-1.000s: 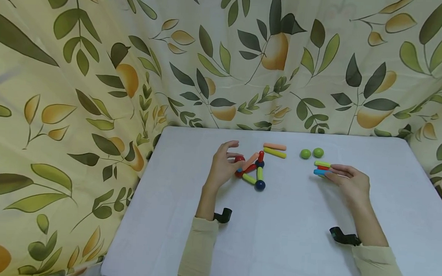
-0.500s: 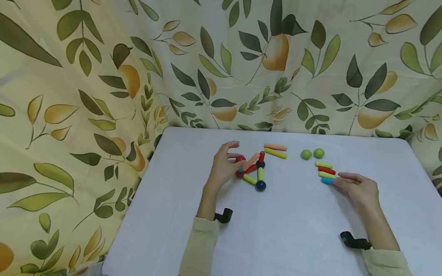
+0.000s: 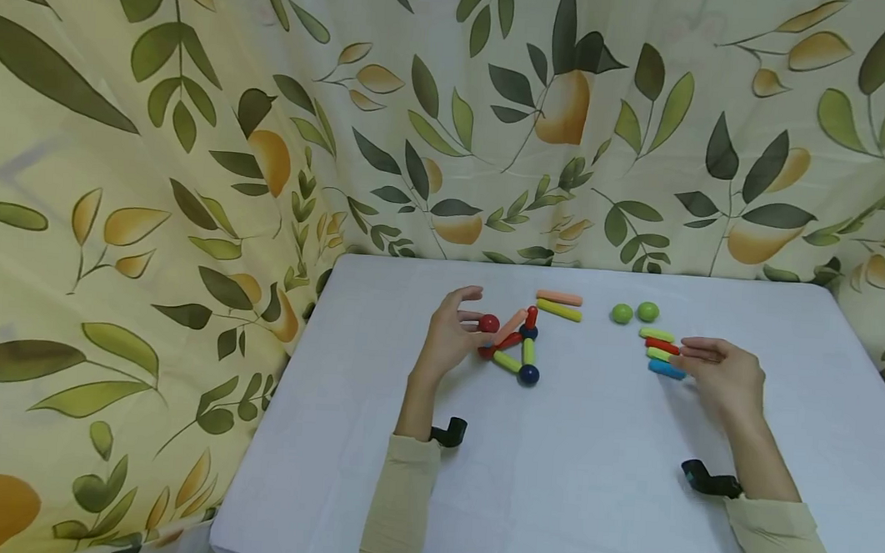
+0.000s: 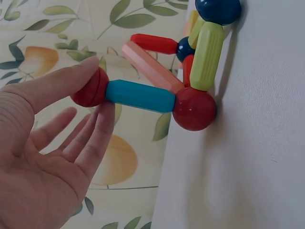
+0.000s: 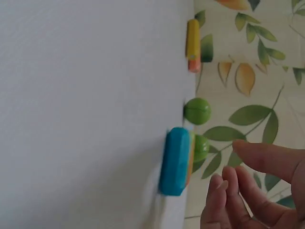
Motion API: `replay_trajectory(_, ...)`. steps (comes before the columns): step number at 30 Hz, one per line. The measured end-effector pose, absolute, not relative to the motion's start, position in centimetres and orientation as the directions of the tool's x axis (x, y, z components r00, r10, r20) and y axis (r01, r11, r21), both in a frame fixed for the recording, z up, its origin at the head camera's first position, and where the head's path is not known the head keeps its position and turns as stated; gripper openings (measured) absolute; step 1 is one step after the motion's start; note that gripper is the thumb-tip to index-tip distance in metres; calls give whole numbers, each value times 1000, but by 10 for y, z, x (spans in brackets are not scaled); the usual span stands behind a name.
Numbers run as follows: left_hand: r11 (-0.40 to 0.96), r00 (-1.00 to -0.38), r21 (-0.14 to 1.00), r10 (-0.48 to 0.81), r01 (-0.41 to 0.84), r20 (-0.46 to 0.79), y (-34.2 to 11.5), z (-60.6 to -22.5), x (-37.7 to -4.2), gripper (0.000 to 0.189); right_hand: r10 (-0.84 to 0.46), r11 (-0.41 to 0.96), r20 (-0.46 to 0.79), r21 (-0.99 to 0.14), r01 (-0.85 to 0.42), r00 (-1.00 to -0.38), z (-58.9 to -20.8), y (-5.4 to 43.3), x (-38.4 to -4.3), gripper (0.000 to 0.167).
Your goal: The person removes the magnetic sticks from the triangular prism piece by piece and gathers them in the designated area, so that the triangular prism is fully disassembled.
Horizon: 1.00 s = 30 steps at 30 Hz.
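Observation:
In the head view, my left hand (image 3: 452, 334) is at a small frame of magnetic rods and balls. The left wrist view shows its thumb and fingers pinching a red ball (image 4: 90, 89) on the end of a blue rod (image 4: 140, 96). That rod's other end joins a second red ball (image 4: 194, 109). Green rods (image 3: 508, 362), a pink rod (image 3: 510, 327) and dark blue balls (image 3: 528, 374) belong to the frame. My right hand (image 3: 724, 376) hovers beside a loose row: green, red (image 3: 662, 346), green and blue (image 3: 666, 369) rods. Its thumb and fingers are apart, with nothing visible between them.
A pink rod (image 3: 559, 298) and a yellow rod (image 3: 559, 310) lie toward the back of the white table (image 3: 574, 484). Two green balls (image 3: 622, 313) sit behind the loose row. A leaf-patterned curtain (image 3: 465, 127) hangs behind and at the left.
The right hand has let go of the rods it was holding, and they now lie in a row on the table. The left hand stays at the frame. The head view has shifted slightly.

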<state>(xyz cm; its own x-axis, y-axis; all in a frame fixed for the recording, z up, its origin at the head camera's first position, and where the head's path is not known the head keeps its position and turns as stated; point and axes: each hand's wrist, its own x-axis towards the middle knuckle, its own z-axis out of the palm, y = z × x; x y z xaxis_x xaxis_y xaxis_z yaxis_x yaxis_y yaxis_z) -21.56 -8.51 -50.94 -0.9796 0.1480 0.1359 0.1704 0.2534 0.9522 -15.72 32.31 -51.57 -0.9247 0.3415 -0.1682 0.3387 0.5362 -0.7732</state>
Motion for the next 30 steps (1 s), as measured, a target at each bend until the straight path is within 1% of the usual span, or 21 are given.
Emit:
replay_trajectory(2,242,-977,953,157,182,146,-86,-511,-216,82,299,559,-113,-784,270,-947,-506,311,-160,57)
replay_trajectory(6,226,-975,955,158,190,156,-87,-512,-217,81,167,585,-29,-802,122,-986,-483,280,-169,55)
replay_trajectory(10,214,-978,961,156,173,141,-89,-512,-218,79,20,604,-17,-797,26,-1000,-463,249,-179,50)
replay_trajectory(17,195,-983,972,150,133,105,-92,-514,-219,77,-175,571,-8,-815,-95,-985,-444,199,-197,39)
replay_trajectory(22,149,-981,981,165,126,101,-93,-517,-220,74,-278,551,36,-813,-190,-960,-445,166,-207,34)
replay_trajectory(26,146,-981,981,162,129,105,-95,-518,-221,74,-331,520,92,-813,-263,-939,-451,142,-214,31)
replay_trajectory(30,164,-980,977,165,138,110,-96,-520,-221,72,-349,484,103,-831,-274,-931,-458,123,-220,32)
